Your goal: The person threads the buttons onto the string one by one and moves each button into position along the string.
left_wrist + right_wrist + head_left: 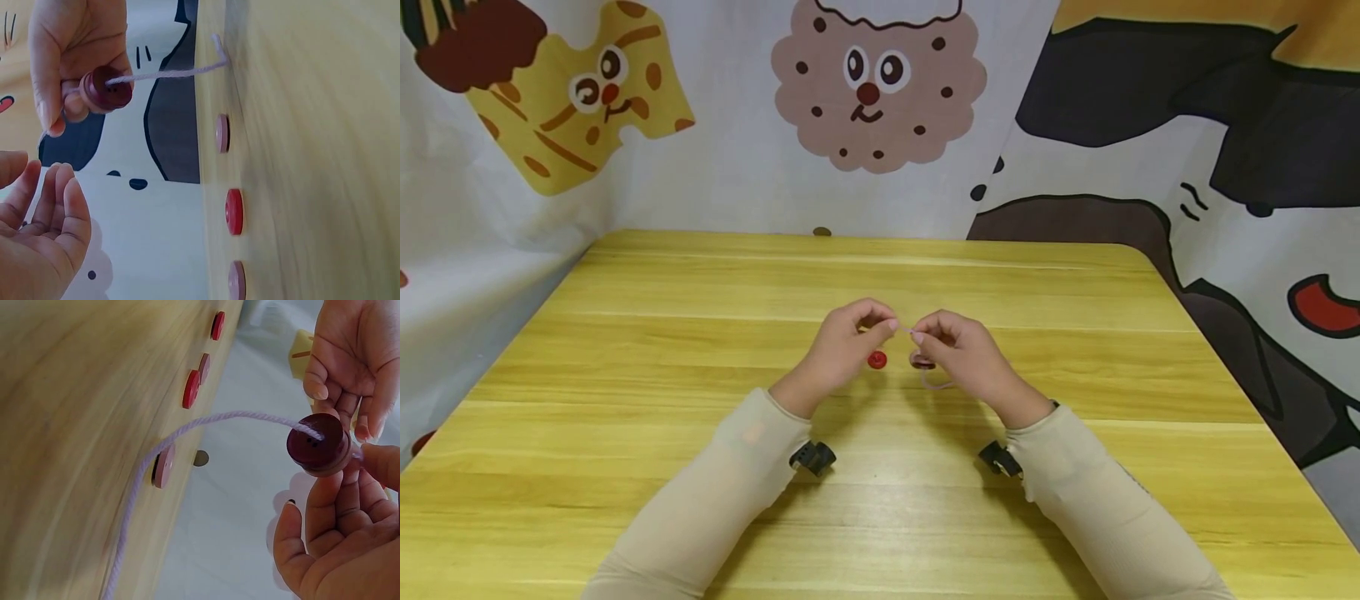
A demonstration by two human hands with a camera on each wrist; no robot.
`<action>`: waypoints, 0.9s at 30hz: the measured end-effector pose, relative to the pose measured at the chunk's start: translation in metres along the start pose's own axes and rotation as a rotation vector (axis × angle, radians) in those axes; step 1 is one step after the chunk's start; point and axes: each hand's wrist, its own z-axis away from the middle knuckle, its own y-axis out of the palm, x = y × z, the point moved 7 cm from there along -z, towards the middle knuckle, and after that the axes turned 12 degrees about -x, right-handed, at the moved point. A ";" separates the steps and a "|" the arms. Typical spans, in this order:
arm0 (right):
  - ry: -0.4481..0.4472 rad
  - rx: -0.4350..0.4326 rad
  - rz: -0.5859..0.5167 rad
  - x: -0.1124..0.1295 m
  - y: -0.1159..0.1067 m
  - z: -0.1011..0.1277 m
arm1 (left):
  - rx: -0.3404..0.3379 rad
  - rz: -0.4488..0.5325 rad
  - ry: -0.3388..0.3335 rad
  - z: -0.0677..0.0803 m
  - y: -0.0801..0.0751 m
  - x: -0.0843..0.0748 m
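Note:
A lilac string [178,73] runs through a dark maroon button [315,440] and at least one paler button stacked behind it. My right hand [966,346] pinches the string close to these buttons, which hang below its fingers. From there the string's tail drops and curves down to the table. Left of it, my left hand [846,343] pinches the string's other end between thumb and forefinger. A short stretch of string spans the small gap between the two hands. On the table below lies a red button [877,360].
More loose buttons lie in a rough row on the wooden table [880,517], among them a pink button [164,465] and another red button [217,326]. A cloth with cartoon figures [730,167] hangs behind the table's far edge.

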 end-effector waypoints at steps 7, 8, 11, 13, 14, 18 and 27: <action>0.015 -0.009 -0.006 -0.003 -0.002 0.000 | -0.012 0.013 -0.033 -0.003 -0.012 0.005; 0.018 -0.009 -0.004 -0.003 -0.003 0.000 | -0.013 0.027 -0.047 -0.004 -0.014 0.006; 0.020 -0.010 -0.007 -0.004 -0.004 0.000 | -0.016 0.082 -0.100 -0.006 -0.016 0.010; 0.018 -0.008 -0.015 -0.004 -0.004 0.000 | -0.022 0.110 -0.128 -0.007 -0.018 0.014; 0.012 -0.008 -0.019 -0.004 -0.004 -0.001 | -0.028 0.116 -0.134 -0.008 -0.019 0.015; 0.009 -0.005 -0.030 -0.005 -0.005 -0.001 | -0.050 0.092 -0.117 -0.011 -0.024 0.020; 0.020 -0.015 -0.012 -0.008 -0.007 0.000 | -0.031 0.081 -0.163 -0.015 -0.031 0.030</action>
